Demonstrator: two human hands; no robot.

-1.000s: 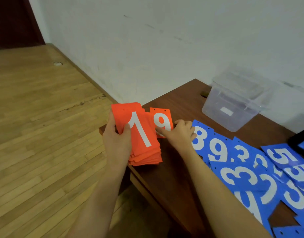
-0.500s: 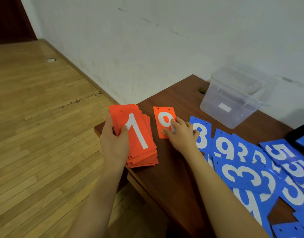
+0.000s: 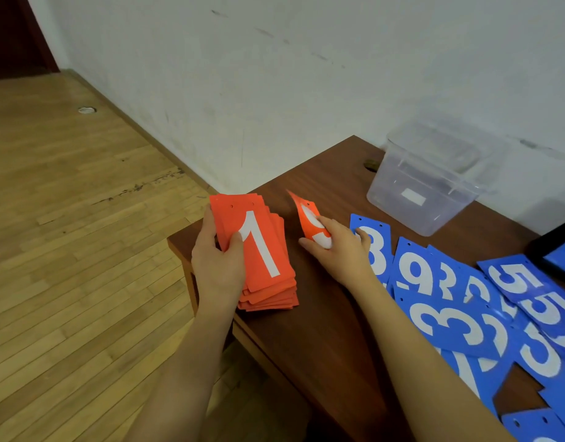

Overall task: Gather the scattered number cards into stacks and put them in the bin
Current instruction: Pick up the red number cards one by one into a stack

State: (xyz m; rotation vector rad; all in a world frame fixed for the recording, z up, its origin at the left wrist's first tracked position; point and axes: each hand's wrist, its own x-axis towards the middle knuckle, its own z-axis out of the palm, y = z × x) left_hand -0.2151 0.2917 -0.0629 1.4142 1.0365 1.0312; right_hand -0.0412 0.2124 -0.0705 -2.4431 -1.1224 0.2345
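Though it stands ready at the far side of the table [image 3: 326,330], against the white wall [image 3: 306,74], the clear plastic bin [image 3: 427,186] holds no cards that I can make out; only a pale label shows on its front.

Half a second ago the orange 9 card [image 3: 308,220] lay flat on the wood under the right hand's fingertips. Now the right hand [image 3: 338,250] pinches it by its lower end, tipped up on edge and blurred, clear of the table. The left hand [image 3: 219,266] has kept its grip on the orange stack [image 3: 262,260], thumb laid across the top card with its white 1, the stack hanging over the table's near left corner just as before.

Blue cards [image 3: 466,314] lie scattered and overlapping along the right of the table, an 8 just beside the right hand, then a 9, several 3s and 5s, spread between the hands and the bin's near side. A dark object [image 3: 552,247] sits at the right edge, partly cut off. Wooden floor [image 3: 67,250] stretches away to the left.
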